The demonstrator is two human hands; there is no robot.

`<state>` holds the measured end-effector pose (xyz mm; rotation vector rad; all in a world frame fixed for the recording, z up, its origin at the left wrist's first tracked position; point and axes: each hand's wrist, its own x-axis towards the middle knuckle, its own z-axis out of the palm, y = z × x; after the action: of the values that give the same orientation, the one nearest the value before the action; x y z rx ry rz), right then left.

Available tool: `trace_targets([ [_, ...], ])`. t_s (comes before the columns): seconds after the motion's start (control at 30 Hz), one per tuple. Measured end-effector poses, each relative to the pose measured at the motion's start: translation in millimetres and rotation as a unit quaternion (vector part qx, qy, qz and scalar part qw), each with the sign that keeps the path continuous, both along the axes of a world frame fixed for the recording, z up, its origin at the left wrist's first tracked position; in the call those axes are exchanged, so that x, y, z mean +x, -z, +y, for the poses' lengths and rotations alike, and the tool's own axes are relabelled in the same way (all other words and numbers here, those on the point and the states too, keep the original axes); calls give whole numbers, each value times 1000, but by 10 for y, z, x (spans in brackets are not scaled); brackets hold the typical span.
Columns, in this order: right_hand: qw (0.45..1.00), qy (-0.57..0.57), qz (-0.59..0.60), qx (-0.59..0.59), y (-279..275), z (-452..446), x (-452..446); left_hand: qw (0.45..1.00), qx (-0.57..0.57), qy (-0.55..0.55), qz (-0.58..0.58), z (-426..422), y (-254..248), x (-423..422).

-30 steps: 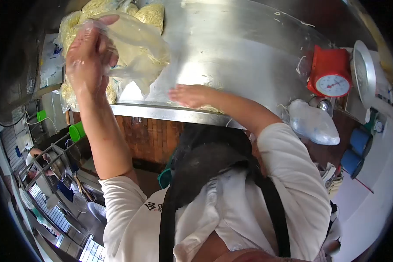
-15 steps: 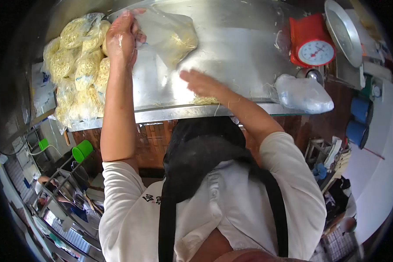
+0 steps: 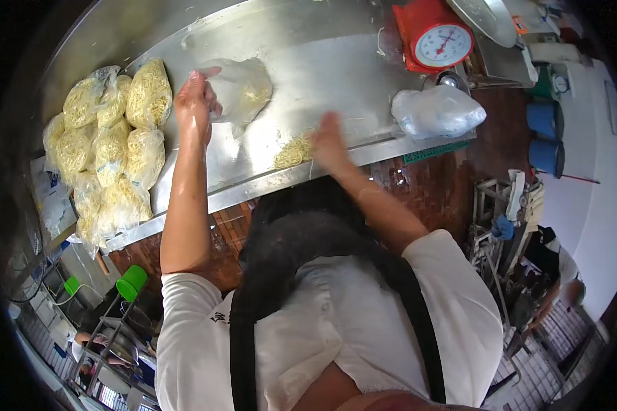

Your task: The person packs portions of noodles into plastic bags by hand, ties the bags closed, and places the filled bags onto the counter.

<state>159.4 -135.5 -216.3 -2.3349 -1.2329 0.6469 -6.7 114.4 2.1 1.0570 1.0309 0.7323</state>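
Observation:
My left hand (image 3: 196, 103) is closed on the mouth of a clear plastic bag (image 3: 234, 81), which hangs over the metal table with a few pale yellow noodles inside. Down at the table's front edge, a small heap of loose noodles (image 3: 293, 152) lies on the metal. Right beside that heap is my right hand (image 3: 330, 145), smeared by motion; its fingers do not show clearly. To the left of my left hand, filled bags of noodles (image 3: 110, 147) are stacked in several rows.
A red dial scale (image 3: 437, 40) with a metal pan (image 3: 485, 19) stands at the back right. In front of it lies a bundle of clear plastic bags (image 3: 437, 113). The metal table (image 3: 322, 61) has stray noodle strands on it. Another person (image 3: 89, 346) is at the lower left.
My right hand has moved down to the table's front edge beside the loose noodles. The left hand still holds the bag. My view has shifted and tilted.

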Motion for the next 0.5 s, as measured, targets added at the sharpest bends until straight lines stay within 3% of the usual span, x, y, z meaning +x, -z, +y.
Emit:
trace_targets([
  [0.07,971,-210,109,-22,-434,137,-407,1000,6,-2,-2,-5,-27,-7],
  [0.17,971,-172,127,111,-496,-26,198,999,26,-13,16,-5,-39,-103],
  [0.23,993,-30,-62,94,-396,-216,866,997,44,-20,56,-26,23,-180],
  [0.27,992,18,-125,-9,-682,-288,1089,998,31,-13,50,-36,29,-241],
  [0.33,985,39,-151,-77,-614,-366,1158,999,5,0,34,-49,45,-326],
  [0.37,979,52,-162,-114,-554,-409,1131,999,7,1,34,-64,53,-348],
  [0.43,992,-15,-64,-112,-654,-95,553,999,-13,-10,38,-57,57,-357],
  [0.5,997,-59,-41,-13,-273,135,-196,999,-23,-13,41,-102,70,-357],
])
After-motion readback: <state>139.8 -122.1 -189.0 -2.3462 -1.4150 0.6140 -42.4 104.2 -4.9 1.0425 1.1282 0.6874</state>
